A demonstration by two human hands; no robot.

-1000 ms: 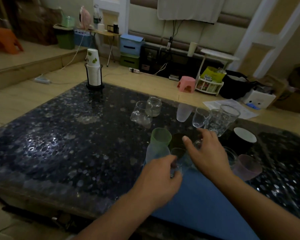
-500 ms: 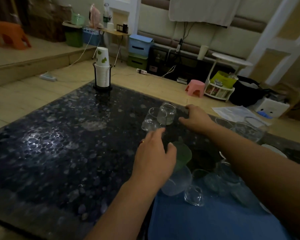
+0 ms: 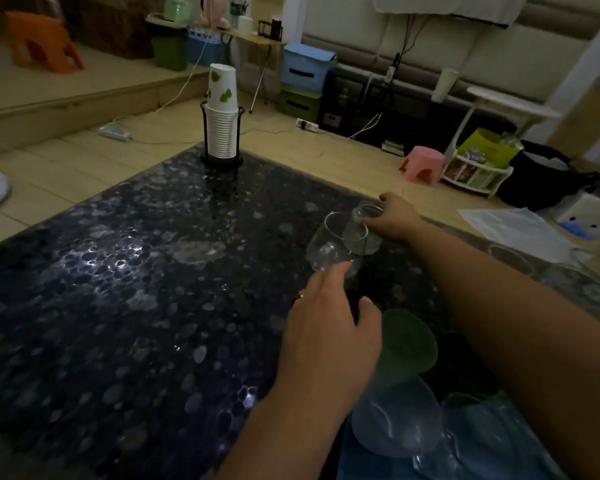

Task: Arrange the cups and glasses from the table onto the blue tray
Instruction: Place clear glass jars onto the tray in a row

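Black pebble-patterned table (image 3: pixel 118 306) fills the lower left, dim and glossy; its near edge is cut off by the frame. At its far corner a wire holder carries a stack of paper cups (image 3: pixel 221 123), the topmost printed with green leaves. The left hand (image 3: pixel 329 337) reaches forward over the table with fingers extended and spread apart, gripping nothing; its fingertips (image 3: pixel 333 271) meet the near base of a clear glass (image 3: pixel 326 245) that leans tilted on the table. Just beside this, touching it, a second glass (image 3: pixel 362 230) also tilts; the right hand (image 3: pixel 394 218) closes on it, thumb on the near wall and fingers over the far rim. The right forearm crosses the frame from the lower right and hides much of what lies behind it. Between the two arms stands a green cup (image 3: pixel 407 344), its left side covered by the left hand. Below it a frosted cup (image 3: pixel 397 420) and further clear glasses, blurred and hard to count, stand on the tray (image 3: pixel 347 462), mostly cut off at the bottom edge. More glasses (image 3: pixel 568 271) at far right are indistinct.
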